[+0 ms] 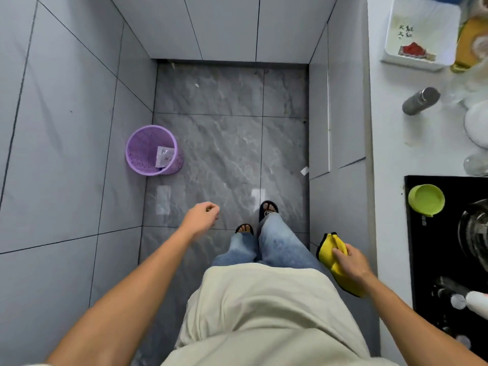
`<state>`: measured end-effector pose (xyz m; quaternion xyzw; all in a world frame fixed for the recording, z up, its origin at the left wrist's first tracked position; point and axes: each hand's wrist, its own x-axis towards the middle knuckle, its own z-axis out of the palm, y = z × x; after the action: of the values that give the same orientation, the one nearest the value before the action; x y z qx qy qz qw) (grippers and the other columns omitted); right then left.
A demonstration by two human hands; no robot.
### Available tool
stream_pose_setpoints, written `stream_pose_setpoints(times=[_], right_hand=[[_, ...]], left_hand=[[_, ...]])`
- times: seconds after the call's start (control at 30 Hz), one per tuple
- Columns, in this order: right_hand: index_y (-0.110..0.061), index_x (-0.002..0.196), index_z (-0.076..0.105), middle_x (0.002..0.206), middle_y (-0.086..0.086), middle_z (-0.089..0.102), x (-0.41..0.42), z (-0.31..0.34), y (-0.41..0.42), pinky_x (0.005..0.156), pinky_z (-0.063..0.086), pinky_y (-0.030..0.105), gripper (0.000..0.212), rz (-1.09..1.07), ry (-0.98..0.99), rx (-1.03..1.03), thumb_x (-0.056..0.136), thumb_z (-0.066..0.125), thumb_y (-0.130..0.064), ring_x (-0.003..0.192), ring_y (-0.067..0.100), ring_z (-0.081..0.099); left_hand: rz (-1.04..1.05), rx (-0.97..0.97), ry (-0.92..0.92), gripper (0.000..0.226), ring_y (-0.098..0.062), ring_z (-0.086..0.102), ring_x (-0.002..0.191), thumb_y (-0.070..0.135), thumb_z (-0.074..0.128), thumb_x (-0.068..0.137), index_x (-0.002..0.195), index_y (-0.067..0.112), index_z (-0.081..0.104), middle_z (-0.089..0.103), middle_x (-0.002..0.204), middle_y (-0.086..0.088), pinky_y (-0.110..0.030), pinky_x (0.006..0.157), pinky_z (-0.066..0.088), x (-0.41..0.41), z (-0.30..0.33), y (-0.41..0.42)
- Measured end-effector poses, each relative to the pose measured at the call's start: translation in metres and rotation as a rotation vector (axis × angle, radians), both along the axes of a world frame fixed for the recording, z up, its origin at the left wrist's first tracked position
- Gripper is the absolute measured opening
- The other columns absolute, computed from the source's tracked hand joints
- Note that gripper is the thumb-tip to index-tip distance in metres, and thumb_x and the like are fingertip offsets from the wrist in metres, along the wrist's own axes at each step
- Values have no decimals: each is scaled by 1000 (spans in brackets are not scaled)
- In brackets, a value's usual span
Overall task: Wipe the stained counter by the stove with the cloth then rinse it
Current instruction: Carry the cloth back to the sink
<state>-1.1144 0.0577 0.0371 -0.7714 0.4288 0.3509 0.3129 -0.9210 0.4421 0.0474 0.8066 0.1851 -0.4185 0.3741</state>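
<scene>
I look straight down at the floor and my legs. My right hand (352, 262) grips a folded yellow cloth (332, 256) with a dark edge, held at hip height just left of the counter's front edge. The white counter (390, 133) runs along the right side, and a black glass stove (433, 249) is set into it. My left hand (203, 216) hangs over the grey floor with loosely curled fingers and holds nothing.
A green lid (426, 199) lies on the stove's far left corner. On the counter stand a steel bottle (420, 100), a white box (420, 33) and glassware at the right edge. A purple mesh bin (153, 150) stands by the left wall.
</scene>
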Motion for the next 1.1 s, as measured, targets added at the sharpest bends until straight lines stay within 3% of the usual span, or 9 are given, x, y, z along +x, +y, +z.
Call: stream_pose_setpoints(times=[0.13,0.23,0.3,0.43,0.53,0.63,0.77,0.9,1.1], right_hand=[[-2,132,64,128,21,69,38,-6,-21,83,39,34,35,-13,48,11,107,56,-26,107,37,61],[-3,137,62,132,21,68,89,-6,-36,88,41,36,38,-20,54,26,107,56,-26,119,41,61],[-3,138,61,133,21,67,130,-6,-45,93,44,39,39,-24,30,36,107,55,-26,120,41,61],[-5,130,65,122,20,71,227,-2,-54,92,49,41,32,-1,-60,55,105,55,-23,107,37,62],[-10,124,67,114,15,71,306,6,-53,87,49,40,28,25,-154,70,103,56,-24,103,35,63],[-13,110,68,104,12,72,388,13,-47,84,49,39,20,76,-257,86,101,57,-27,99,35,64],[-18,104,67,96,5,70,480,22,-35,78,47,37,18,126,-336,97,101,56,-33,92,28,62],[-24,94,63,92,3,69,545,20,-25,71,44,35,13,160,-350,100,101,57,-33,89,26,62],[-22,102,65,100,8,72,583,9,-28,76,44,36,11,102,-256,68,101,58,-30,95,31,64]], left_hand=[[4,-50,-54,21,-19,70,79,21,58,102,88,28,72,77,88,1,-23,65,52,79,3,-37],[-24,-19,-62,20,-25,77,89,22,58,101,88,29,72,79,92,0,-33,82,61,119,4,-54],[-32,4,-41,19,-29,77,98,21,58,101,91,25,73,79,97,-6,-44,94,62,136,4,-57],[-48,101,11,20,-29,74,103,22,57,102,101,18,76,79,100,-4,-48,99,59,152,3,-47],[7,157,74,20,-25,73,90,22,56,100,96,20,75,79,93,-1,-40,85,60,149,0,-32],[49,209,140,22,-19,65,70,20,56,101,89,18,74,74,80,2,-32,66,50,151,-6,-18],[-27,262,203,28,-21,56,75,23,55,106,82,15,66,71,84,-1,-32,69,41,171,-13,-2],[4,246,228,31,-22,61,85,25,56,106,90,7,75,78,97,-8,-33,72,40,232,-15,10],[144,143,188,24,-18,50,61,12,52,100,77,15,60,64,75,-4,-27,54,34,375,-5,3]])
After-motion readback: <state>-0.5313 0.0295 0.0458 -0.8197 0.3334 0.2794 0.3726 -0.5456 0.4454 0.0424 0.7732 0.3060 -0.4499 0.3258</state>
